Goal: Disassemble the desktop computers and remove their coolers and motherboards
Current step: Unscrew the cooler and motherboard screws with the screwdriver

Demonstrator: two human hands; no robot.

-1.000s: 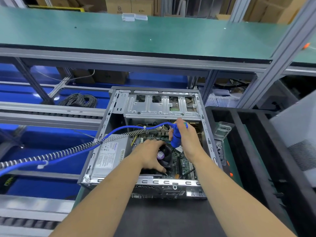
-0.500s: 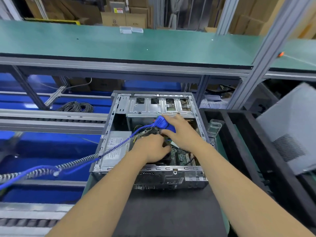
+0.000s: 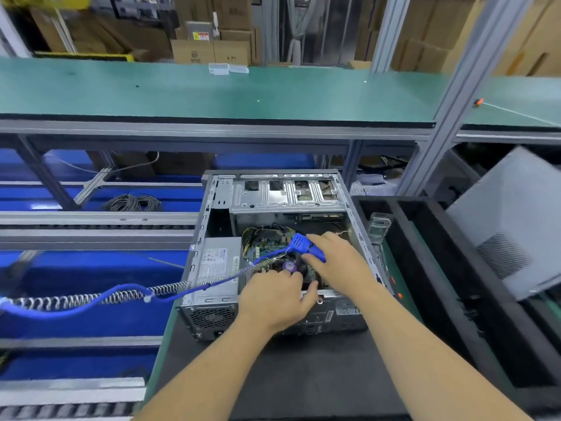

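The desktop computer (image 3: 273,253) lies on its side on a dark mat (image 3: 288,375) near the front edge of the worktop (image 3: 161,344), open side up. Its long axis runs away from the person: the perforated rear panel faces them and the drive cage (image 3: 285,192) sits at the far end. It is a bare sheet-metal case with a grey power supply (image 3: 215,268) in its near-left corner and the green motherboard (image 3: 264,244) beside it.

The right hand (image 3: 337,262) grips a blue electric screwdriver (image 3: 306,247) over the board; its blue cable with a coiled metal spring (image 3: 121,294) trails off to the left. The left hand (image 3: 276,299) curls its fingers down around the black cooler (image 3: 293,267), which has a purple centre label.

A black foam-lined tray (image 3: 425,268) stands just right of the case. Behind it runs a green-topped shelf (image 3: 212,92) on an aluminium frame, with cardboard boxes (image 3: 209,51) beyond.
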